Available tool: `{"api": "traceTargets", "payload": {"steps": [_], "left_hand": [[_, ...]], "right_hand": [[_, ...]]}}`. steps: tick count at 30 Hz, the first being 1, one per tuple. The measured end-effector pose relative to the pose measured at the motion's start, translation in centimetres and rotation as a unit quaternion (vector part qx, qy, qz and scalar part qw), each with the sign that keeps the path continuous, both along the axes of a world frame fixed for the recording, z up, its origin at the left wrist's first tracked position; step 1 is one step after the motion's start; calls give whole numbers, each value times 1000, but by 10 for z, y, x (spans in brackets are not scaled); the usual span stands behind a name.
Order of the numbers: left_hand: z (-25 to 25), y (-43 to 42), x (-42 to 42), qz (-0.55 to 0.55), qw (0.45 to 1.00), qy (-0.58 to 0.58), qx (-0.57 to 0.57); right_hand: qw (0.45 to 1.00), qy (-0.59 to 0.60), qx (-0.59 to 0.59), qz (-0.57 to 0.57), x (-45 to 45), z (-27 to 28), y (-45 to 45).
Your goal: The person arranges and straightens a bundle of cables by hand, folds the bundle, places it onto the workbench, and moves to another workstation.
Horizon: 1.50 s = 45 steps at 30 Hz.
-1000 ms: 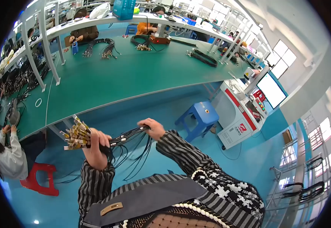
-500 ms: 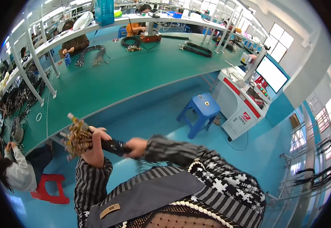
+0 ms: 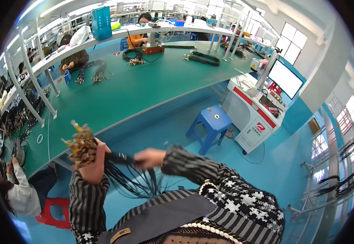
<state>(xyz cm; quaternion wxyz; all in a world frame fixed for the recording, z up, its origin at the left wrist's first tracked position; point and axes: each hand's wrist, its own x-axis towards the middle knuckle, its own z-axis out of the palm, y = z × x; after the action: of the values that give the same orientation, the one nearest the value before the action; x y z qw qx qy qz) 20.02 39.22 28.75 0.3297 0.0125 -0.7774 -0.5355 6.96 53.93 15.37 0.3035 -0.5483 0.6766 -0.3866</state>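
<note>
A: Where is the cable bundle [image 3: 120, 157] being held now?

B: In mid-air, off the near edge of the green desk [image 3: 144, 85], and it is gripped by both hands!

A: How is the left hand [image 3: 95, 164] set?

B: Closed round the bundle, just behind the metal connectors [image 3: 83, 146]. By that hold, it would seem, the ends are bunched together, so the heads are left sticking out past the fist, bare of the fingers.

A: And the right hand [image 3: 150, 158]?

B: Closed on the black cables farther along, though its fingers are blurred and their exact placing cannot be told. Between the two fists the bundle is drawn into one thick run, probably so that the strands are lined up.

A: Not all are caught, though?

B: No, loose strands [image 3: 132, 185] are left looping below, on the side away from the desk. Near the desk's far edge, more cables [image 3: 203, 60] are laid in a long loop, perhaps so that tangling is avoided.
</note>
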Motion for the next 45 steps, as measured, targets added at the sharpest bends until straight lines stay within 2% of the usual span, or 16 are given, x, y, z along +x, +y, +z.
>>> {"api": "traceTargets", "payload": {"steps": [5,8,10,12,15,19,22,27,29,31,33,35,36,40,42,45], "left_hand": [[2,5,14,-17,999,4,32],[-9,-1,11,-48,994,-73,66],[-13,-9,11,-52,995,-27,80],[-23,-13,17,-51,994,8,101],[-27,-18,16,-22,988,28,149],[-34,-20,20,-13,983,34,179],[-41,-16,26,-68,983,-12,171],[-36,-19,21,8,984,90,151],[-36,-22,21,3,986,67,156],[-41,-22,24,-20,984,15,177],[-48,-24,23,-42,983,12,177],[-48,-21,17,-19,982,23,189],[-48,-24,15,-7,981,10,195],[-61,-34,12,35,963,13,267],[-73,-30,7,29,975,12,222],[-80,-16,-9,4,977,55,205]], "right_hand": [[934,80,-316,-148,-3,11,-23],[980,62,-188,-8,56,-42,-15],[992,-24,119,43,46,-6,-8],[967,241,-40,-77,6,6,-13],[928,186,-118,-301,-17,9,-15],[987,-54,143,38,54,-73,-25],[993,80,69,60,55,-94,-27],[926,71,-199,-312,15,-32,-42],[984,142,-56,-95,60,-76,-46],[999,-39,4,1,74,-72,-35],[989,138,40,-21,29,-83,-35],[883,370,-200,-209,-24,-53,-26],[912,105,-232,-322,-42,-54,-17],[966,49,-196,-164,9,-59,-16],[999,-27,23,12,55,-60,-5],[993,-62,5,-99,22,-66,-16]]}}
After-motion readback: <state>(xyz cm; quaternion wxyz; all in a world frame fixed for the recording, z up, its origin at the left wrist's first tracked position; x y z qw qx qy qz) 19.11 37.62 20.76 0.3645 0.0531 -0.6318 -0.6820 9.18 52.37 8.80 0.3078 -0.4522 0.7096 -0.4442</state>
